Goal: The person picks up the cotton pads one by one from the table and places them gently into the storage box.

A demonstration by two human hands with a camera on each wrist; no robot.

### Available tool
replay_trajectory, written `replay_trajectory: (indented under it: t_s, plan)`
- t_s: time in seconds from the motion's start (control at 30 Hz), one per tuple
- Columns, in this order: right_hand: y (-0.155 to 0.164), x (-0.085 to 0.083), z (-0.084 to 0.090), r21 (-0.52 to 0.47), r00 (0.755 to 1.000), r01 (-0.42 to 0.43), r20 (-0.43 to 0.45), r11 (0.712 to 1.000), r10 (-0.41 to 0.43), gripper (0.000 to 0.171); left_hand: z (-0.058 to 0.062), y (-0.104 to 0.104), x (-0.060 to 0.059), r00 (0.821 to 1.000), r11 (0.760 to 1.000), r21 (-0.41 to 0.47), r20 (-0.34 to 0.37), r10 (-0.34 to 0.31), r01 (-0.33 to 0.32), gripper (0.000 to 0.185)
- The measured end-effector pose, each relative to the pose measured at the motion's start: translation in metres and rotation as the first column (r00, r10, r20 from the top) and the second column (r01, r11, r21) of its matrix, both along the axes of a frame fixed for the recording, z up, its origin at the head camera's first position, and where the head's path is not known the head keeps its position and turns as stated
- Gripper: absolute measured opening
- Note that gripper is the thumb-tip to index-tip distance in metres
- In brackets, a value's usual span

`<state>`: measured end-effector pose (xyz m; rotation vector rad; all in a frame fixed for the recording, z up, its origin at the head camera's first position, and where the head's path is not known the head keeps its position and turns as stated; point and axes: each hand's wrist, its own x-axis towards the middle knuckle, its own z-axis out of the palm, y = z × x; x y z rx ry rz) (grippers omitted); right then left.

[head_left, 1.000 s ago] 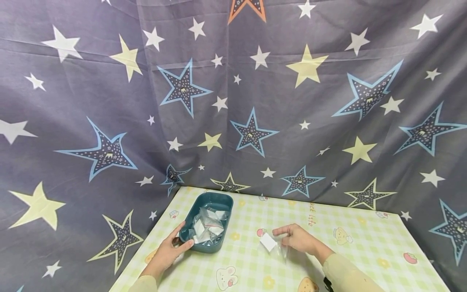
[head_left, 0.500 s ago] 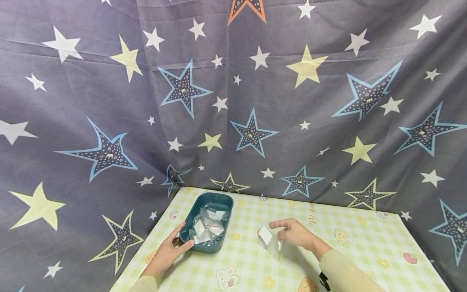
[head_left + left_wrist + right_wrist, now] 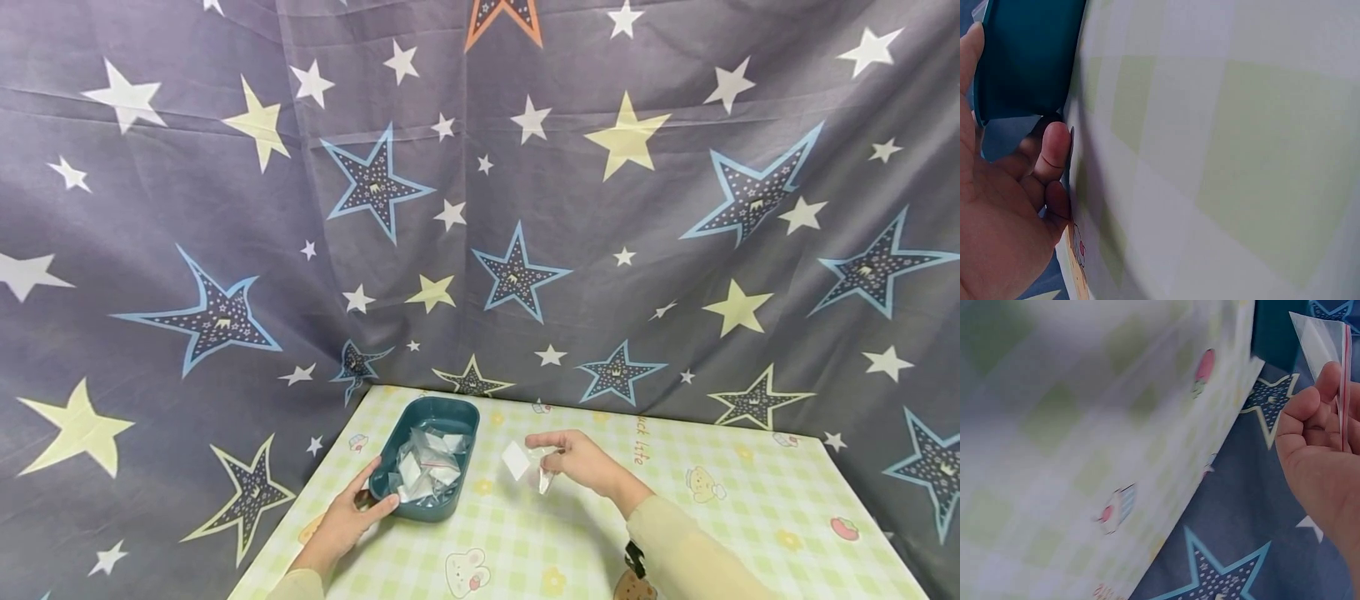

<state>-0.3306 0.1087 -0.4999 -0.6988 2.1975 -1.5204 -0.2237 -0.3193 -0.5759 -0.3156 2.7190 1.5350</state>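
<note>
My left hand (image 3: pixel 347 518) holds the near left corner of a dark teal plastic bin (image 3: pixel 470 467). The left wrist view has the thumb at the rim of the bin (image 3: pixel 1029 62) and curled fingers at its end. Inside the bin lie several small clear bags (image 3: pixel 431 458) with white pieces in them. Between thumb and fingers, my right hand (image 3: pixel 581 462) pinches a clear zip-lock bag (image 3: pixel 546 477) above the table, right of the bin. A flat white piece (image 3: pixel 516 460) sits in that bag. In the right wrist view, the bag's red seal strip (image 3: pixel 1345 381) runs past the fingers.
Beneath everything is a table (image 3: pixel 517 542) with a green checked cloth printed with cartoon figures. Behind and to the left hangs a dark curtain (image 3: pixel 420 267) patterned with stars, close to the table's edges.
My right hand has lifted the zip-lock bag and carried it left and away from me, closer to the bin. The left hand and the bin have stayed in place.
</note>
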Motion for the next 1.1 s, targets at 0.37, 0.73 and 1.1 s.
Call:
replay_trajectory:
  t_s: [0.37,0.73,1.1]
  plan:
    - [-0.039,-0.003,0.012,-0.064,1.000,-0.002,0.027,0.998,0.003,0.051,-0.004,-0.002,-0.001,1.000,1.000,0.006,0.009,-0.004,0.004,0.091]
    - [-0.088,-0.008,0.008,-0.184,0.994,0.108,0.049,0.977,-0.100,0.053,-0.001,-0.001,-0.001,1.000,1.000,0.002,0.004,0.003,-0.003,0.090]
    - [-0.132,-0.005,0.003,-0.337,0.983,0.159,0.140,0.928,-0.117,0.056,-0.002,-0.001,0.000,1.000,1.000,0.008,-0.023,-0.004,0.004,0.089]
